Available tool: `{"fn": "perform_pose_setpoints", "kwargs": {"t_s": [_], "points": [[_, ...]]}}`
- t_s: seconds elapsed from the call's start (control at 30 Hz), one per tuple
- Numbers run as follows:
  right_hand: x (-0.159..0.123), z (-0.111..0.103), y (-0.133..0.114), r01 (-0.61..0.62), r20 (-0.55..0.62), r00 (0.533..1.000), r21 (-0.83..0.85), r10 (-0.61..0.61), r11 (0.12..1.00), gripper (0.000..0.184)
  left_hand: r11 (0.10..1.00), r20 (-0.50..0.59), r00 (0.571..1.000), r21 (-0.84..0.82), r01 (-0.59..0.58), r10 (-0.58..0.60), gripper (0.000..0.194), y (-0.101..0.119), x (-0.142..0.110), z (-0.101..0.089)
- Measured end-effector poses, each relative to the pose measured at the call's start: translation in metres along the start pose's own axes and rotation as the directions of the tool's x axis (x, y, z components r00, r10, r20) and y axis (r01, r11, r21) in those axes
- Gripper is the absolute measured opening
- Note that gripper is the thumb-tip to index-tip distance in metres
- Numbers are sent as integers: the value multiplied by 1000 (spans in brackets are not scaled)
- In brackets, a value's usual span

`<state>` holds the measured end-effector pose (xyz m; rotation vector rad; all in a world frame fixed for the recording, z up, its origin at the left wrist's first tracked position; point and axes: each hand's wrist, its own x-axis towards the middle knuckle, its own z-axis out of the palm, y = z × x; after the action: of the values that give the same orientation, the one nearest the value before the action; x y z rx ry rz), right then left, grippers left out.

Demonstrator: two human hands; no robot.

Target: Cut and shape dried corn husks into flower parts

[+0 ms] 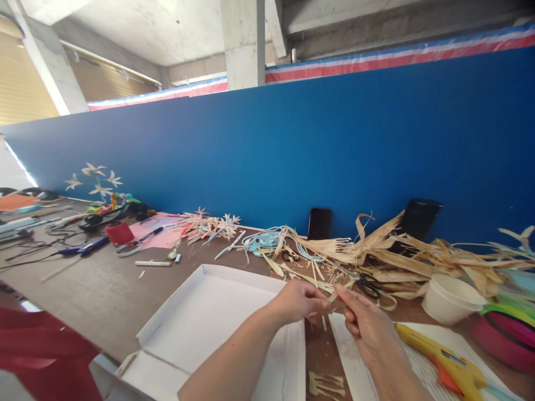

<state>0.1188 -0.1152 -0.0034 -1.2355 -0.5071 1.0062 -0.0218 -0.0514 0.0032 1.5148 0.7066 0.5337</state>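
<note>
My left hand point(298, 303), over the white box's point(225, 301) right side, pinched a pale strip point(332, 298) between thumb and fingers. Strip sat just past the box's right edge, above the table point(104, 289). Fingertips of my right hand point(365, 317) met it there; couldn't tell whether they gripped. Beyond and right of the box: scissors point(368, 285), dried husks point(387, 242). Farther right, a yellow glue gun point(445, 356). Beyond the box's far-left corner, a red spool point(118, 233).
</note>
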Motion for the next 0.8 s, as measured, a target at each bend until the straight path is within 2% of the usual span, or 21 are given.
{"fn": "perform_pose_setpoints", "kwargs": {"t_s": [0.13,0.37,0.53,0.8], "points": [[1,-1,2,-20,16,1000,19,19,1000,36,1000,-38,999,27,-12,13,29,0,1,1],[-5,2,-1,-101,153,983,-8,101,995,37,1000,-74,997,4,-20,20,28,3,1,4],[-7,3,-2,-147,205,970,52,133,988,35,1000,-80,996,6,-25,25,30,3,1,4],[-2,3,2,-105,148,985,101,90,989,28,1000,-39,999,-12,-26,25,35,0,2,4]]}}
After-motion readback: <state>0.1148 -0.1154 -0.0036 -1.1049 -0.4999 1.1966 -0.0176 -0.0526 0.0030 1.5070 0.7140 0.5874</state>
